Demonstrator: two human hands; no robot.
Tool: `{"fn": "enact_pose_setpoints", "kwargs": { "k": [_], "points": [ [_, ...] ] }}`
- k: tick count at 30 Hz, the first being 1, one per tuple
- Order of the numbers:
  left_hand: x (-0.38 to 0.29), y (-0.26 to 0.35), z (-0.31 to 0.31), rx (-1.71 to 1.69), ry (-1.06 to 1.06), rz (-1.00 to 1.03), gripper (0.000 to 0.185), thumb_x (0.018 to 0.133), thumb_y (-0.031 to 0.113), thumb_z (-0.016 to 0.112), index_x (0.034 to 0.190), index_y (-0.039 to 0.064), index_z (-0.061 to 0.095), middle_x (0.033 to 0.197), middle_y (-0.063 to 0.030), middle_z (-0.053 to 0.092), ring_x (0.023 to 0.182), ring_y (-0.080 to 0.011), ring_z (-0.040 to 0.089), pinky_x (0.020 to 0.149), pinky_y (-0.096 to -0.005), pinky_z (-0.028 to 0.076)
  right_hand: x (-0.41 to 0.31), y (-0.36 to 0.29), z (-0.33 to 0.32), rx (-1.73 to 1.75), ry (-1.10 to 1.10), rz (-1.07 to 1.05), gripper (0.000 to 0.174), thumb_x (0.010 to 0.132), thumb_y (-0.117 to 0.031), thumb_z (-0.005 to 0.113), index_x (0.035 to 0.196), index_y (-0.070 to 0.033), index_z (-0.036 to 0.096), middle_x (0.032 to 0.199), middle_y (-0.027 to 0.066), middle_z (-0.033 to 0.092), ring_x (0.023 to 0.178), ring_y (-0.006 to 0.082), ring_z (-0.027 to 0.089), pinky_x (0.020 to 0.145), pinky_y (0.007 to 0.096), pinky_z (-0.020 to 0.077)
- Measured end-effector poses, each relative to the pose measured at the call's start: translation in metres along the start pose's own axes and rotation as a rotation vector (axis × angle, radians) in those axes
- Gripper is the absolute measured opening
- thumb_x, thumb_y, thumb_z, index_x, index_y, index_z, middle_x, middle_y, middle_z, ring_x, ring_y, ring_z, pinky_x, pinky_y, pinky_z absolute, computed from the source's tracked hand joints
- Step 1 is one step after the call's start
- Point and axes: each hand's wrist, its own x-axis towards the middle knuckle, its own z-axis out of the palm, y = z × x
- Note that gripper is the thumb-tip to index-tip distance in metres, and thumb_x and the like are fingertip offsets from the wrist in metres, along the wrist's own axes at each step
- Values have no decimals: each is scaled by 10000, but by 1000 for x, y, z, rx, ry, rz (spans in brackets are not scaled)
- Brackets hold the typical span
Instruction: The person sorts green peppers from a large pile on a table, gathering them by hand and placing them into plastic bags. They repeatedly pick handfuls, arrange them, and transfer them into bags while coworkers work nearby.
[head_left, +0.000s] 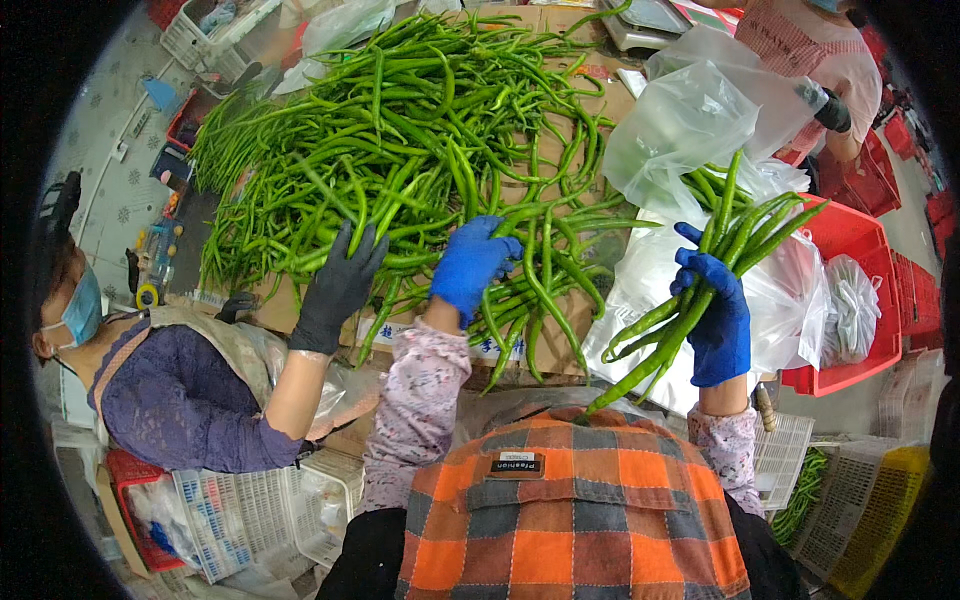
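My right hand (716, 319), in a blue glove, is closed around a bunch of long green chili peppers (757, 225). The bunch is raised above white plastic sheeting (637, 300), with pepper ends sticking out above and below the fist. At the front edge of a large heap of green chili peppers (390, 127) is my left hand (476, 262), also blue-gloved. Its fingers curl over a few peppers there; the fingertips are partly hidden. More loose peppers (551, 292) lie just right of it on the cardboard. A clear plastic bag (682, 127) with peppers by its mouth stands beyond my right hand.
At left, a masked co-worker's black-gloved hand (341, 289) reaches into the heap near my left hand. Another person (814, 82) stands at far right. A red crate (877, 300) holds bagged goods. A scale (645, 22) sits at the back. White crates (247, 517) stand below left.
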Motion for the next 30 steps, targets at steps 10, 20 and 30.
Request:
{"fn": "enact_pose_setpoints", "kwargs": {
  "k": [10, 20, 30],
  "points": [
    [-51, 65, 8, -534, -68, 313, 322, 971, 186, 504, 1227, -7, 525, 1025, -128, 656, 911, -174, 617, 833, -305, 478, 14, 6, 35, -14, -144, 117, 544, 815, -146, 623, 1284, 84, 469, 949, 95, 662, 748, 137, 589, 691, 240, 494],
    [-49, 94, 55, 633, 24, 1227, 422, 830, -103, 516, 1202, 81, 597, 1296, -124, 554, 1257, -298, 483, 1084, -395, 339, 2, 2, 64, -68, -217, 177, 459, 921, -256, 594, 1293, -15, 472, 1035, 112, 640, 865, 164, 633, 733, 266, 512],
    [-20, 45, 29, -197, 267, 635, 332, 898, -1, 575, 1226, 24, 532, 1125, -81, 618, 999, -145, 587, 866, -274, 491, 7, -12, 45, -162, -97, 97, 598, 796, -128, 676, 1338, 3, 458, 1097, 97, 654, 854, 150, 626, 739, 263, 500]
  ]
}}
